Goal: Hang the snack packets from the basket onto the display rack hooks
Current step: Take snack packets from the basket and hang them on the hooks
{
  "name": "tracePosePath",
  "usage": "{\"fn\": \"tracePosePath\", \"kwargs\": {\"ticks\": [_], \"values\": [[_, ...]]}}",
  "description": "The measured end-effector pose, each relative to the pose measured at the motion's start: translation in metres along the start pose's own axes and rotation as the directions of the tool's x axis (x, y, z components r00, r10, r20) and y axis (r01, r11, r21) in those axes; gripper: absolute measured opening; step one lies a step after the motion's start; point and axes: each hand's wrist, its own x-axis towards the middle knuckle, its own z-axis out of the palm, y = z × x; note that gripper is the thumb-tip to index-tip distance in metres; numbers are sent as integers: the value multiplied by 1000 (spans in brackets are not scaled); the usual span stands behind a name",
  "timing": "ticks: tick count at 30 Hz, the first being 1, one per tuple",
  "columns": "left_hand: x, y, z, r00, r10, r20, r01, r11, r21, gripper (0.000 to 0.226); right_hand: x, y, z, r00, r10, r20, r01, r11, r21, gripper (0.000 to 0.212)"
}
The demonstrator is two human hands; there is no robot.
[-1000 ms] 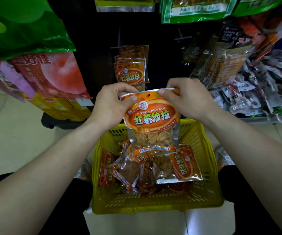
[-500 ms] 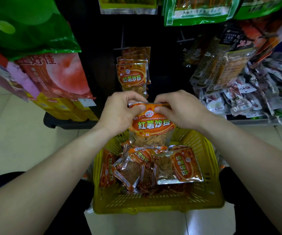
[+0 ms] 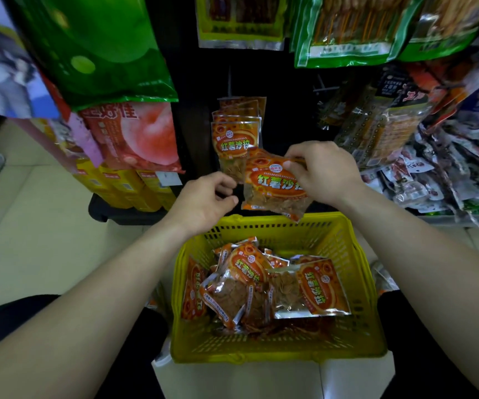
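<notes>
An orange snack packet [image 3: 273, 184] with a clear lower half hangs tilted in the air, pinched at its top right by my right hand [image 3: 323, 171]. It sits just right of and below several matching packets hanging on a rack hook [image 3: 236, 136]. My left hand [image 3: 206, 197] is off the packet, to its left, fingers loosely curled and holding nothing. Below stands the yellow basket [image 3: 278, 228] with several more orange packets [image 3: 261, 283] inside.
Large green bags [image 3: 100, 44] and a pink peach bag [image 3: 134, 136] hang at the left above yellow boxes [image 3: 123, 185]. More snack bags crowd the right rack [image 3: 405, 125] and a shelf tray [image 3: 462, 217]. My knees flank the basket on the tiled floor.
My left hand has let go of the packet and dropped to the left. My right hand has carried the packet up and forward toward the hanging packets, tilting it.
</notes>
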Motion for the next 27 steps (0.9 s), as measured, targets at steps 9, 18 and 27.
{"fn": "tracePosePath", "kwargs": {"ticks": [9, 18, 27], "values": [[-5, -26, 19, 991, -54, 125, 13, 951, 308, 38, 40, -15, 23, 990, 101, -96, -101, 995, 6, 23], [73, -53, 53, 980, -174, 94, 152, 967, 204, 43, 105, -5, 73, 991, 131, -1, -130, 987, 91, 25], [143, -105, 113, 943, -297, 154, 253, 934, 253, 58, 156, 23, 162, 989, 77, 130, -78, 997, 9, 26]]}}
